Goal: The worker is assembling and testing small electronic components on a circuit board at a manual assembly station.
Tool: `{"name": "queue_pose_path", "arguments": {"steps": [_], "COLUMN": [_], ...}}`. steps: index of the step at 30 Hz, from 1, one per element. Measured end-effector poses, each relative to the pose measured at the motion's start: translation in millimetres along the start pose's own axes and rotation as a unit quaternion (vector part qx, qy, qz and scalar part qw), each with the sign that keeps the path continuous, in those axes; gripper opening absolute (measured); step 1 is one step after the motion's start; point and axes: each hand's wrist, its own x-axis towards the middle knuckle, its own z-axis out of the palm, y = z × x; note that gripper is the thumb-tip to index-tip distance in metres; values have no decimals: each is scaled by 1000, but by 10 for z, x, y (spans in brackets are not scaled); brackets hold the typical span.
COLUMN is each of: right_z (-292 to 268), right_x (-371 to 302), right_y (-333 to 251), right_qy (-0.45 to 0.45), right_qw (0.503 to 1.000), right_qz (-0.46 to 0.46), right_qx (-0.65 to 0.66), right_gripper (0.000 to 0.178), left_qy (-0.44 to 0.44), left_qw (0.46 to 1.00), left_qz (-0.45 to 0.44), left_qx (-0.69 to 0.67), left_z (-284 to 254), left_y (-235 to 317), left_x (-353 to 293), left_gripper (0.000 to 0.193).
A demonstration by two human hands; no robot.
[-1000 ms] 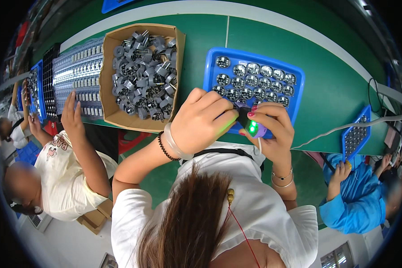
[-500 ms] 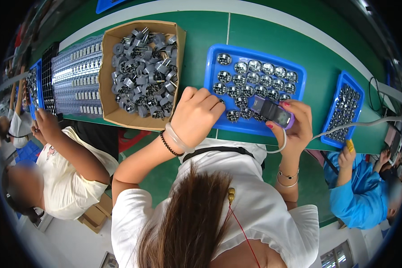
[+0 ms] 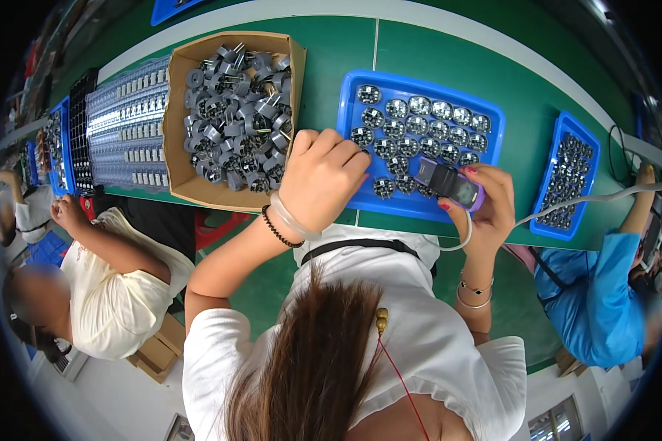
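Observation:
My left hand (image 3: 322, 178) is closed, knuckles up, over the left edge of a blue tray (image 3: 499, 147). Its fingertips are turned down out of sight, so whatever they may hold cannot be made out. Between the thumb and fingers of my right hand (image 3: 493, 208) is a small purple-and-black handheld device (image 3: 457, 187) with a little screen. The device's black end reaches over the tray's lower rows. Several round, shiny black-and-silver electronic parts (image 3: 419, 125) lie there in loose rows, some covered by the device and my hands.
A cardboard box (image 3: 299, 81) full of grey cylindrical parts with metal pins stands left of the tray. Further left are clear plastic trays (image 3: 129, 125). Another blue tray (image 3: 541, 209) of parts sits at right, with a grey cable (image 3: 588, 203) crossing it. Co-workers sit on both sides.
My left hand has shifted slightly left, and a dark part seen at its fingertips is out of sight. My right hand stays put. The right co-worker's hand has left the far tray's edge.

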Motion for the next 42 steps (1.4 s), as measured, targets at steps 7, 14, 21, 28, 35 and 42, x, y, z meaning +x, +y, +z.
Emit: {"name": "queue_pose_path", "arguments": {"steps": [7,14,21,28,35,42], "right_z": [12,5,-25,-38,-26,-30], "right_x": [5,23,23,-8,-1,-15], "right_y": [-17,-8,1,14,6,27], "right_qy": [6,4,-35,-35,-35,-37], "right_qw": [1000,1000,998,999,999,999], "right_qz": [3,-18,-45,-36,-39,-36], "right_qx": [9,-1,-9,-6,-10,-12], "right_gripper": [48,47,49,49,48,48], "left_qy": [39,-2,-42,-71,-53,-44], "left_qw": [997,999,984,980,979,979], "left_qz": [-47,13,143,148,150,146], "left_qx": [-38,50,95,115,127,135], "left_z": [-53,-75,-10,5,-4,-2], "left_y": [-14,-196,-318,-350,-373,-368], "left_x": [191,353,491,525,536,538], "left_gripper": [14,24,7,6,9,9]}}
